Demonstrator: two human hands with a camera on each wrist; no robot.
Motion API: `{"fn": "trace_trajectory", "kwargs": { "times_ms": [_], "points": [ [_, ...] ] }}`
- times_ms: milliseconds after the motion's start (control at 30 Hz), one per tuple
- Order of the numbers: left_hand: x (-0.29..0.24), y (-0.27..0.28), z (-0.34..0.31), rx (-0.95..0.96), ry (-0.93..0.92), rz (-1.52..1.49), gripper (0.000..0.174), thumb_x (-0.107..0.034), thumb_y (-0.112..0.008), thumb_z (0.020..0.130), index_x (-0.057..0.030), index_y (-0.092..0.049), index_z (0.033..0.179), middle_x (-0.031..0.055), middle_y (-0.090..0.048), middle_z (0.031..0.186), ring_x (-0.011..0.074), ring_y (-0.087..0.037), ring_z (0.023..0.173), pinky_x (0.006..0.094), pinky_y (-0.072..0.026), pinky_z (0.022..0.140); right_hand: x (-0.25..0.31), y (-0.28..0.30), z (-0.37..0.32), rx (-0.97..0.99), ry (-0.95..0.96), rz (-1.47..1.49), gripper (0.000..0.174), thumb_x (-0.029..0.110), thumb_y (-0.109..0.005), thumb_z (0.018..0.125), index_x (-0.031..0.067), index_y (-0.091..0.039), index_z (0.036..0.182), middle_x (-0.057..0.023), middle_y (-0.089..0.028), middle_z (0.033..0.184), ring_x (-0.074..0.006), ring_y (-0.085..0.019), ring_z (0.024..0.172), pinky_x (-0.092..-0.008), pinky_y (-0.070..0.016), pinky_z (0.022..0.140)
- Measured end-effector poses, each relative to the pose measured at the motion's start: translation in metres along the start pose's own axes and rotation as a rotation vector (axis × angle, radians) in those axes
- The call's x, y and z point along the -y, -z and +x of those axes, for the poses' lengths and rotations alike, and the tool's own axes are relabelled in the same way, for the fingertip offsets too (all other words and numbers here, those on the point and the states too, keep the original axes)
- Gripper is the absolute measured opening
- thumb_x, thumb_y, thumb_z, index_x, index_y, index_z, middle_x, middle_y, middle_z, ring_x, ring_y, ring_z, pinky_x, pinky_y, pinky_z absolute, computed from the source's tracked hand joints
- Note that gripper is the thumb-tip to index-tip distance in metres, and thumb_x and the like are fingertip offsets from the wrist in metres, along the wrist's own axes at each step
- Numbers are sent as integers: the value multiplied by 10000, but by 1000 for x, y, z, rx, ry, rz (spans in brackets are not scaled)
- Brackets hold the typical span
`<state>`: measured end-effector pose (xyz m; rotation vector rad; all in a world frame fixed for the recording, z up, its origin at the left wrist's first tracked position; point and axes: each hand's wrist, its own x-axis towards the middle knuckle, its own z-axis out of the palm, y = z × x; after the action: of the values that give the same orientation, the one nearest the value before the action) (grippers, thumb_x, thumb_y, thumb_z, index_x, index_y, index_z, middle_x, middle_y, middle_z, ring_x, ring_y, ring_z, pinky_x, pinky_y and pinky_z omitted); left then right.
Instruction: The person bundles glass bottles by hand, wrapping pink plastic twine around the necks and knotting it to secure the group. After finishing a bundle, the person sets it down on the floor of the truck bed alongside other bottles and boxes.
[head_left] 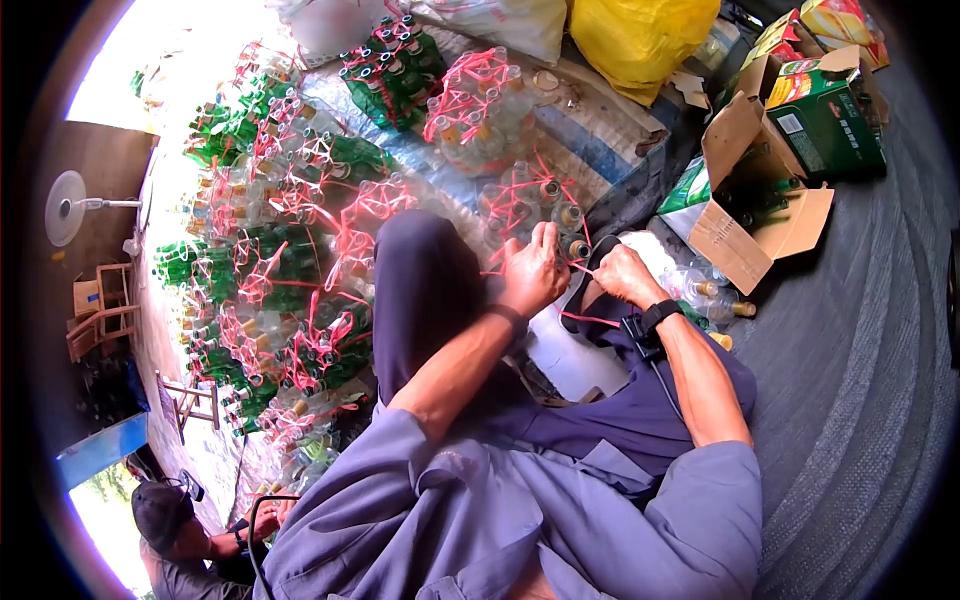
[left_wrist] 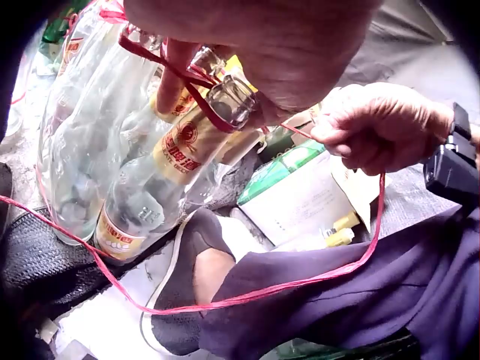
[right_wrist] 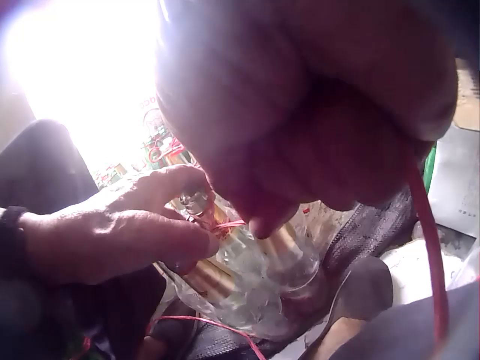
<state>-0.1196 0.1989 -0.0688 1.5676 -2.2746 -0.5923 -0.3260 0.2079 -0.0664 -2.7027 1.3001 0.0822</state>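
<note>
Head view: left hand is pinching red string against a bottle neck, fingers curled. The right hand is gripping the same string, holding it taut. Clear bottles are standing just past the knees. Tied bundles are lying farther left, with an open box to the right.

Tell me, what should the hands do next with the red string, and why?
Probably the right hand should pull the string taut: it loops round the bottle necks under the left hand, yet hangs slack across the lap.
</note>
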Motion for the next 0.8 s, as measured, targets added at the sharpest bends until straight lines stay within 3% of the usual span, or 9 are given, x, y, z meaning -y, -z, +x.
{"fn": "trace_trajectory", "kwargs": {
  "times_ms": [67,133,167,233,367,567,633,733,800],
  "points": [
    [0,-3,1,-28,-14,23,660,-239,-666,730,25,-464,1300,183,-537,1274,335,-621,959,467,-388,894,5,11,-1,8,-80,58,128,174,-655,646,85,-747,651,-110,-693,666,-261,-705,656,-384,-562,599],
    [0,-8,1,-59,-28,42,667,-210,-648,724,56,-469,1309,200,-533,1271,333,-622,948,468,-392,871,9,19,-1,-43,-220,263,133,143,-651,664,38,-730,647,-160,-693,706,-323,-701,672,-422,-564,634],
    [0,-8,1,-76,-29,46,659,-208,-645,727,53,-472,1307,202,-542,1258,335,-624,944,471,-395,869,15,33,5,17,-481,535,164,120,-624,697,-21,-696,659,-235,-671,745,-406,-681,715,-473,-552,691],
    [-2,-4,1,-101,-32,46,651,-205,-641,729,50,-474,1305,203,-550,1244,337,-626,941,473,-397,867,21,47,7,55,-508,563,199,125,-591,724,-51,-671,678,-295,-638,760,-459,-655,759,-501,-535,736],
    [-1,6,0,-8,-1,-21,659,-231,-655,737,41,-476,1310,188,-552,1244,333,-615,1000,459,-410,872,28,69,14,73,-487,524,201,123,-592,727,-59,-678,718,-318,-633,772,-462,-659,778,-496,-538,751],
    [5,14,-5,-9,-32,-52,762,-292,-687,744,46,-435,1378,175,-560,1246,330,-598,1043,444,-427,873,29,60,17,73,-484,487,208,189,-616,709,-11,-649,660,-257,-634,694,-448,-644,702,-504,-524,675],
    [8,16,-2,22,-46,-66,740,-296,-684,770,43,-433,1377,210,-599,1208,362,-616,1031,469,-462,858,35,78,19,175,-469,460,204,105,-564,746,-52,-690,778,-305,-659,821,-460,-664,836,-517,-533,778],
    [-4,54,12,131,103,-244,693,-258,-662,772,74,-457,1346,249,-629,1209,423,-613,1081,460,-482,945,38,78,22,158,-426,422,190,104,-574,747,-47,-685,782,-300,-659,827,-456,-663,840,-523,-530,769],
    [6,68,22,31,-1,-393,573,-255,-667,808,55,-539,1274,276,-662,1109,396,-655,1042,438,-519,905,38,76,21,127,-394,404,183,102,-576,748,-44,-681,781,-295,-658,822,-455,-661,836,-526,-528,766]
  ]
}}
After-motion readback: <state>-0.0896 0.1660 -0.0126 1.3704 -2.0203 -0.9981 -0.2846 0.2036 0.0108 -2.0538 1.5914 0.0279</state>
